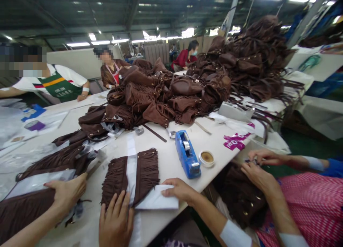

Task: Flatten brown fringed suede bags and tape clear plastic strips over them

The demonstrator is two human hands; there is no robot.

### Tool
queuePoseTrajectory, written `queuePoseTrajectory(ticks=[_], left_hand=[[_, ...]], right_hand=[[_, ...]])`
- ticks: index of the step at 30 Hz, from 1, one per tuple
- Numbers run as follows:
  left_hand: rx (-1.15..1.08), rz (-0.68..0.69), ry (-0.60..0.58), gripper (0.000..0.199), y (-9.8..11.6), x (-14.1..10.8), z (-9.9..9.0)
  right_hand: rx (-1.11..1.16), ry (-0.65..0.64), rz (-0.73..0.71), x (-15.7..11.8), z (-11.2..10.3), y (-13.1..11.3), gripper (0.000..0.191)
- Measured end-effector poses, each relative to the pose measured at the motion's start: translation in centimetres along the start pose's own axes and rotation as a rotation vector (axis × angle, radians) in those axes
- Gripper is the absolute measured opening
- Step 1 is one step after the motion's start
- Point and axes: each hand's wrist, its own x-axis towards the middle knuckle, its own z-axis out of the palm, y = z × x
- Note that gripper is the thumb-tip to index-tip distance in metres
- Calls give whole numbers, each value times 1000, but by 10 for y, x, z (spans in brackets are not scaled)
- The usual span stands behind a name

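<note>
A brown fringed bag (147, 168) lies flat on the table in front of me, with a white strip (131, 168) running down its middle. My left hand (116, 216) rests on the bag's near edge, fingers stretched out and flat. Between thumb and fingers, my right hand (178, 190) pinches a folded white sheet (158, 199). One end of this sheet meets the bag's lower right corner; whether it goes under or inside cannot be made out. Beyond my right hand stands a blue tape dispenser (187, 156), beside a small round tub (207, 158) of tan-brown material.
A large heap of brown bags (166, 93) covers the table's far side. At left, a co-worker's hand (68, 191) is on another fringed bag (29, 204). A co-worker's hands (258, 164) at right work over a dark bag (238, 193). The table edge (214, 177) slants past my right arm.
</note>
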Motion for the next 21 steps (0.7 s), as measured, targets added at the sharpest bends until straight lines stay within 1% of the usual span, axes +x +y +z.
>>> queuePoseTrajectory(ticks=[4,8,12,16,21], left_hand=[[6,-6,-8,54,3,2,1],[1,-27,-27,45,8,6,-5],[-9,-29,-46,44,14,11,-13],[-8,-19,-55,44,17,14,-15],[-16,6,-43,45,14,12,-14]], right_hand=[[-13,72,-58,2,4,9,36],[-41,111,-69,5,7,14,33],[-16,115,-37,3,5,13,35],[11,116,-16,2,10,13,39],[26,38,-31,12,18,10,35]])
